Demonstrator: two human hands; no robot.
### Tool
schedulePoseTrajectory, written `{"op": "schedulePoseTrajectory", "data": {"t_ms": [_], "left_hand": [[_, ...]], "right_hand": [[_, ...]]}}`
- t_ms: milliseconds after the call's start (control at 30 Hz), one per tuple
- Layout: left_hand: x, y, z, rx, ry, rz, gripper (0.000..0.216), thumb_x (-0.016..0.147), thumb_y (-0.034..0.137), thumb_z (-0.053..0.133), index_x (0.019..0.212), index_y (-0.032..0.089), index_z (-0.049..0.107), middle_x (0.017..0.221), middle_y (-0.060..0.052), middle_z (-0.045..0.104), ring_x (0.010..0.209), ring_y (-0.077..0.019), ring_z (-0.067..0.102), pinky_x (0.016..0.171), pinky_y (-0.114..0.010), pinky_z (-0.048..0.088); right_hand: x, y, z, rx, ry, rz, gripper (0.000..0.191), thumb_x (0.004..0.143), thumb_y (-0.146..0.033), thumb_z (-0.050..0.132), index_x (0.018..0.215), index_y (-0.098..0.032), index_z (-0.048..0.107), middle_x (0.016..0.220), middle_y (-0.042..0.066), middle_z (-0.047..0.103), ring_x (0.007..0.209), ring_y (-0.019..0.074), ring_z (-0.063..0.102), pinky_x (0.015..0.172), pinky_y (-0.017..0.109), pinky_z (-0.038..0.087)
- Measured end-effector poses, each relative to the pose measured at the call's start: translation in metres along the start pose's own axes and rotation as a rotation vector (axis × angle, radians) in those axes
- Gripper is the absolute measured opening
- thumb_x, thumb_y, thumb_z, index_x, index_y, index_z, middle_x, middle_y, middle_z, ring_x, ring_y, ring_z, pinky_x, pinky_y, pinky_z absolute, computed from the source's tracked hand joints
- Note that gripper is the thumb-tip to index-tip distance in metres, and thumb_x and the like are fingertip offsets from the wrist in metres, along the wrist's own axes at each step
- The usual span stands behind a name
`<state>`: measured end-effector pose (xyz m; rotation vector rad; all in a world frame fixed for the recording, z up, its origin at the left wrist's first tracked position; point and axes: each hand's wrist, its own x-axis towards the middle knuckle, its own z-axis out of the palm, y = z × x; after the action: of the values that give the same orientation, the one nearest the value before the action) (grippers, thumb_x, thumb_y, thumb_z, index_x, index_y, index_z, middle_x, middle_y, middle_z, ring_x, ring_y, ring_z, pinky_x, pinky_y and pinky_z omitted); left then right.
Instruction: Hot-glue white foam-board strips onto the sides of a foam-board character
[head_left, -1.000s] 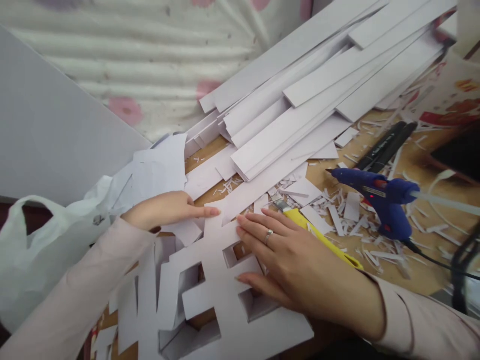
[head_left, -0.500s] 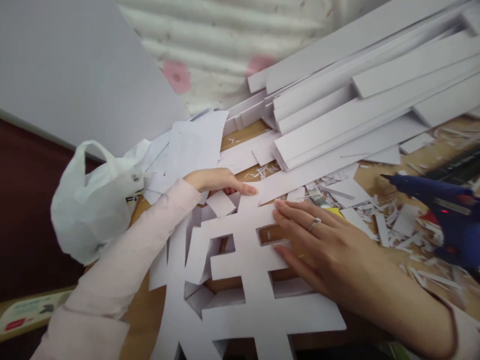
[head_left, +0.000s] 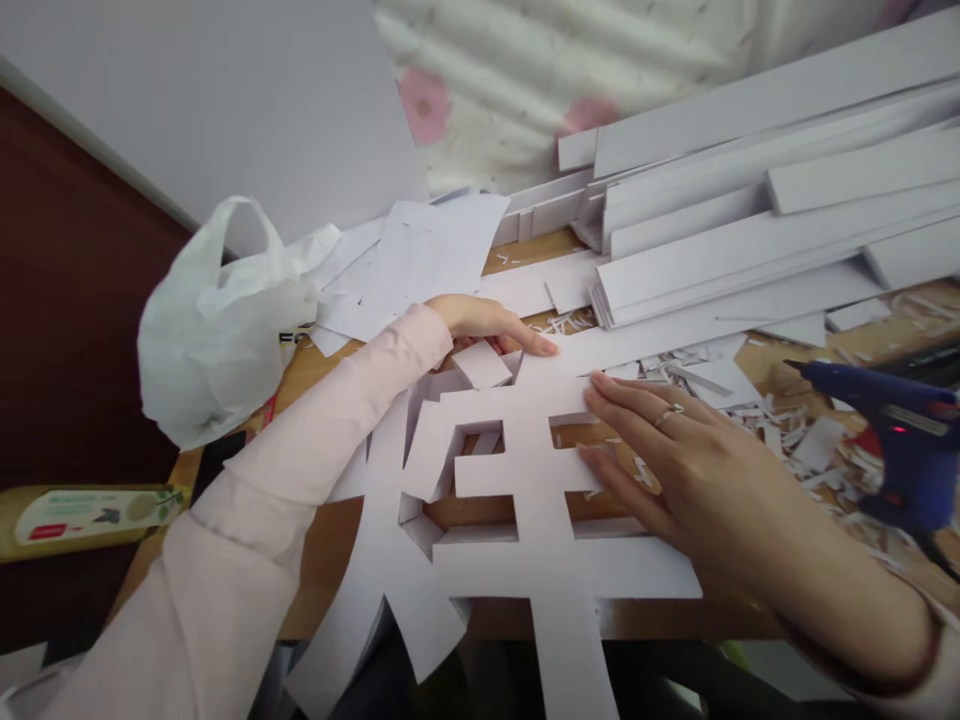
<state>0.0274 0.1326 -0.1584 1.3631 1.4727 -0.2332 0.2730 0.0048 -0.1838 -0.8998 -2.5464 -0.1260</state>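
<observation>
A white plastic bag (head_left: 217,330) slumps at the left edge of the wooden table (head_left: 330,540), mouth gaping; what is inside it cannot be made out. Just right of it lie loose white paper sheets (head_left: 420,260). The left hand (head_left: 487,322) reaches over them, holding nothing, its fingers stretched close together with the tips pressed on the top edge of the white cut-out character (head_left: 517,490). This card character lies flat at the table's near-centre, its lower strokes overhanging the edge. The right hand (head_left: 697,480) rests palm down on its right side, fingers slightly spread, 1 ring (head_left: 670,413) showing. Behind is a stack of long white strips (head_left: 750,230). Paper scraps (head_left: 810,440) surround a blue hot glue gun (head_left: 892,430) at far right.
</observation>
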Motion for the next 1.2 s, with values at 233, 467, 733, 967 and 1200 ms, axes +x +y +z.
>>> {"op": "schedulePoseTrajectory", "data": {"t_ms": [233, 467, 733, 967, 1200], "left_hand": [[-0.004, 0.001, -0.003, 0.032, -0.014, 0.041, 0.06, 0.048, 0.076, 0.081, 0.063, 0.018, 0.073, 0.066, -0.006, 0.067, 0.051, -0.0156, 0.055, 0.051, -0.031, 0.038], [0.0, 0.001, -0.007, 0.118, 0.001, 0.086, 0.062, 0.052, 0.079, 0.077, 0.063, 0.018, 0.073, 0.067, -0.006, 0.066, 0.052, -0.0156, 0.051, 0.053, -0.033, 0.034], [0.0, 0.004, -0.01, 0.188, 0.008, 0.115, 0.056, 0.055, 0.075, 0.076, 0.064, 0.02, 0.072, 0.072, -0.005, 0.068, 0.067, -0.0184, 0.056, 0.067, -0.032, 0.039], [0.002, -0.004, -0.007, 0.19, -0.004, 0.177, 0.062, 0.061, 0.081, 0.069, 0.065, 0.019, 0.06, 0.07, -0.001, 0.06, 0.063, -0.0152, 0.049, 0.062, -0.029, 0.036], [0.003, -0.009, -0.001, 0.085, 0.008, 0.182, 0.062, 0.063, 0.078, 0.072, 0.058, 0.02, 0.047, 0.058, 0.003, 0.046, 0.052, -0.0116, 0.038, 0.053, -0.029, 0.027]], "right_hand": [[-0.002, -0.005, 0.0, -0.001, -0.011, 0.03, 0.039, 0.1, -0.026, 0.048, 0.123, 0.001, 0.065, 0.129, 0.023, 0.068, 0.111, 0.0361, 0.069, 0.091, 0.052, 0.061], [-0.003, -0.013, 0.001, -0.023, -0.074, 0.096, 0.04, 0.102, -0.026, 0.043, 0.125, 0.0, 0.063, 0.137, 0.022, 0.063, 0.117, 0.0369, 0.066, 0.095, 0.054, 0.058], [-0.005, -0.023, 0.006, 0.078, 0.039, 0.204, 0.042, 0.098, -0.023, 0.049, 0.132, 0.0, 0.058, 0.141, 0.021, 0.06, 0.123, 0.0366, 0.061, 0.099, 0.056, 0.055], [-0.009, -0.023, 0.007, 0.175, 0.022, 0.294, 0.04, 0.097, -0.023, 0.051, 0.133, -0.007, 0.059, 0.143, 0.016, 0.059, 0.129, 0.0366, 0.053, 0.105, 0.06, 0.05], [-0.007, -0.026, 0.003, 0.149, 0.011, 0.318, 0.04, 0.097, -0.023, 0.048, 0.131, -0.007, 0.062, 0.144, 0.013, 0.059, 0.126, 0.0384, 0.056, 0.101, 0.062, 0.053]]}}
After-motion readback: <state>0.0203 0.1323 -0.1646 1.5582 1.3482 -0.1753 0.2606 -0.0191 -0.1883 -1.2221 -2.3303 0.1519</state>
